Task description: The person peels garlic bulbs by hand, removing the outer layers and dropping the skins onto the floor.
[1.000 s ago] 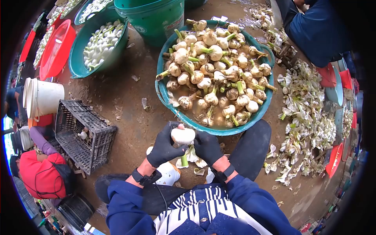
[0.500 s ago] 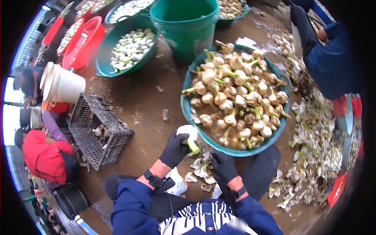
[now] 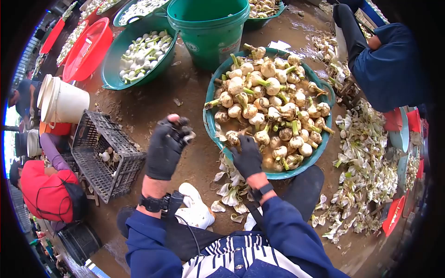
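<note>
My left hand (image 3: 164, 148), in a black glove, is raised over the floor left of a large teal basin (image 3: 216, 141). Its fingers are loosely bent and apart, somewhat blurred, with bare fingertips showing and no bulb visible in them. At the basin's near left edge is my right hand (image 3: 247, 157), also gloved in black. Its fingers reach apart over the rim towards a soil-stained garlic bulb (image 3: 232, 137), seeming to touch it. Many unpeeled garlic bulbs (image 3: 273, 85) with short green stems are heaped in this basin.
Ahead stand a tall green bucket (image 3: 206, 41) and a green basin of cleaned white bulbs (image 3: 144, 55). A black crate (image 3: 107, 160), white buckets (image 3: 65, 102) and a person in red (image 3: 48, 190) are left. Peelings (image 3: 366, 171) and a person in dark blue (image 3: 389, 67) are right.
The white peeled garlic bulb is gone from my left hand, which has risen forward and left. My right hand has moved forward from beside my knee to the bulbs in the basin.
</note>
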Motion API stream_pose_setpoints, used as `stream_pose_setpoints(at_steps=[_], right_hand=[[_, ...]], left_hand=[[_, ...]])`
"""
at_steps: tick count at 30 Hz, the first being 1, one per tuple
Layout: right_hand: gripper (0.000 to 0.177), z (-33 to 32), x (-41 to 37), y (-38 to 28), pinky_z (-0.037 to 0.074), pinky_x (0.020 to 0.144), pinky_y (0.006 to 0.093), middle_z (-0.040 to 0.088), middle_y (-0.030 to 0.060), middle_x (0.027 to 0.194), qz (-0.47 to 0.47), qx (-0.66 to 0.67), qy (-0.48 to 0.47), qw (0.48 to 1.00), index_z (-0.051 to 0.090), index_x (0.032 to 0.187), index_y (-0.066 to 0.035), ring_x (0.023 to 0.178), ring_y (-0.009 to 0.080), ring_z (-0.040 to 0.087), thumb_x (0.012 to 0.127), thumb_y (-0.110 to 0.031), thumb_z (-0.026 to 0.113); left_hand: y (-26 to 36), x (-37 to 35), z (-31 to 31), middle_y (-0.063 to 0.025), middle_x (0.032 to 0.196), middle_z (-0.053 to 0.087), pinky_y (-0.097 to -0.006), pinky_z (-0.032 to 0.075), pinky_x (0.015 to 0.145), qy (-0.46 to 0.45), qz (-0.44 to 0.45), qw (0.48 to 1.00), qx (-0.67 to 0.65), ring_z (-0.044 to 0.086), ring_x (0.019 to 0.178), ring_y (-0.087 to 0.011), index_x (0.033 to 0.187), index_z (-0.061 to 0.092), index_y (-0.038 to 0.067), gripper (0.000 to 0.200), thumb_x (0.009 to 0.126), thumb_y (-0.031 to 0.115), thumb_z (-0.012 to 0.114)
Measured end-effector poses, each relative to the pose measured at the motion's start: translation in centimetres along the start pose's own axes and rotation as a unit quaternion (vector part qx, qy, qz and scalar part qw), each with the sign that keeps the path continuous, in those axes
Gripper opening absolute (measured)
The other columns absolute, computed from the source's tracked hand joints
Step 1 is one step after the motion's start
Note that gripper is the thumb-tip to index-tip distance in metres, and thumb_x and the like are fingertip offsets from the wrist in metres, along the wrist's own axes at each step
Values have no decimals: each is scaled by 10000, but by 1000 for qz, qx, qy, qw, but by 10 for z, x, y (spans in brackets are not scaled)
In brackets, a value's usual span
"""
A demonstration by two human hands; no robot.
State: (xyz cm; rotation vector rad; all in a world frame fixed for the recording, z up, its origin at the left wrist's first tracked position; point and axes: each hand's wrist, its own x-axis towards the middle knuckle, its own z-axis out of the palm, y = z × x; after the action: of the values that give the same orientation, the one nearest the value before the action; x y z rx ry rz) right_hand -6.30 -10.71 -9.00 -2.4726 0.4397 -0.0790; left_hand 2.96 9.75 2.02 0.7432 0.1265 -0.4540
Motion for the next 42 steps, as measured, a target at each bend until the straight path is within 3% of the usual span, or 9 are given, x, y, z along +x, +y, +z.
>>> stream_pose_setpoints(at_steps=[7, 11, 12, 15, 17, 19, 25, 28, 42], right_hand=[[401, 25, 30, 10, 476, 787, 436, 520, 154, 1124, -32, -43, -77, 996, 560, 1082, -86, 972, 362, 552, 710, -163, 689], [458, 5, 13, 21, 484, 831, 391, 593, 173, 1060, -29, 212, 21, 977, 582, 1110, -37, 953, 347, 592, 679, -111, 717], [454, -4, 5, 17, 505, 760, 285, 631, 115, 1069, 18, 277, 0, 961, 567, 1169, -28, 909, 203, 629, 733, -24, 693], [414, -20, -20, -4, 509, 757, 268, 630, 94, 1074, 120, 462, -32, 878, 560, 1192, -13, 900, 144, 610, 791, -13, 662], [403, -41, -31, -30, 505, 786, 257, 629, 98, 1082, 124, 429, -34, 894, 547, 1216, 2, 913, 123, 601, 823, -3, 639], [456, -40, -37, -34, 506, 756, 264, 643, 114, 1062, 117, 488, -25, 865, 538, 1235, -4, 887, 131, 614, 804, -53, 680], [239, -46, -36, -29, 507, 656, 264, 651, 105, 900, 63, 314, 79, 944, 648, 985, -8, 728, 171, 638, 759, -60, 703], [141, -51, -36, -38, 494, 605, 277, 631, 101, 810, 51, 294, 98, 950, 651, 853, -11, 660, 200, 629, 736, -60, 712], [68, -43, -40, -37, 480, 571, 372, 604, 137, 732, -11, 146, 125, 981, 587, 758, -36, 629, 315, 603, 720, -36, 643]], left_hand=[[-54, -22, -6, -141, 979, 617, -337, 550, 730, 38, -104, 983, 145, 654, 819, -229, 1104, 536, 22, 246, 887, 138, 525], [-86, -27, -12, -109, 983, 618, -295, 544, 729, 59, -93, 945, 307, 644, 829, -177, 1130, 524, 10, 284, 881, 135, 582], [-92, -28, -11, -75, 946, 622, -237, 516, 686, 69, -111, 949, 285, 603, 788, -99, 1099, 533, -1, 297, 842, 94, 650], [-108, -31, -7, -80, 954, 621, -239, 513, 682, 59, -149, 936, 314, 597, 799, -98, 1112, 519, -1, 329, 840, 116, 662], [-113, -31, -7, -86, 976, 615, -247, 516, 682, 59, -158, 942, 291, 603, 825, -113, 1131, 504, 0, 340, 847, 115, 651], [-114, -32, -10, -95, 1006, 605, -260, 527, 701, 76, -150, 947, 274, 604, 843, -125, 1132, 500, -1, 331, 851, 105, 639], [-113, -30, -8, -97, 1059, 557, -307, 546, 787, 56, -90, 965, 241, 589, 917, -148, 1119, 466, 2, 326, 840, 61, 625], [-121, -32, -10, -82, 1038, 553, -298, 541, 788, 67, -44, 963, 257, 585, 930, -147, 1088, 461, 13, 324, 821, 34, 643], [-121, -34, -6, -58, 964, 542, -276, 508, 802, 51, 18, 926, 374, 582, 934, -134, 986, 433, 42, 385, 727, -78, 693]])
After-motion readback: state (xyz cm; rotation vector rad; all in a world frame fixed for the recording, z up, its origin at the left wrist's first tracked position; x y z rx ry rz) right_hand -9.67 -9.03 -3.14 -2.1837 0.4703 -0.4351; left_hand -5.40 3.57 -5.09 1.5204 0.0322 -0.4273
